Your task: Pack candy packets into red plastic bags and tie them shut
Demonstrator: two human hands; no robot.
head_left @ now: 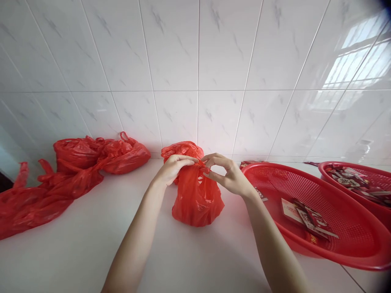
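Red plastic is the dominant material on this white bench [122,236]. Head view, the only one available:

A small red plastic bag [197,201] stands upright near the middle of the bench, close to the wall, filled and rounded at its base. Both of the person's bare hands meet at its top. The left hand [172,167] is curled over the gathered neck of the bag, fingers [186,160] clenched on the plastic. The right hand [229,176] comes in from the other side – thumb and forefinger pinched on a twisted strip of the same bag, the remaining fingers spread and raised. The two hands are just beside each other, nearly touching above the bag.

Directly behind the held bag, against the tiled wall [198,61], sits a second bag [182,149], partly hidden. Its contents cannot be made out.

To the left, well apart from the hands, lies a heap of red bags [70,175] – some bulging, some flat and crumpled, spreading toward the bench's near edge.

To the right, just beside the right forearm, a wide red perforated basket [342,244] holds a few flat printed packets [308,219]. A further red basket [375,205] behind it carries more packets, their print too small to read.
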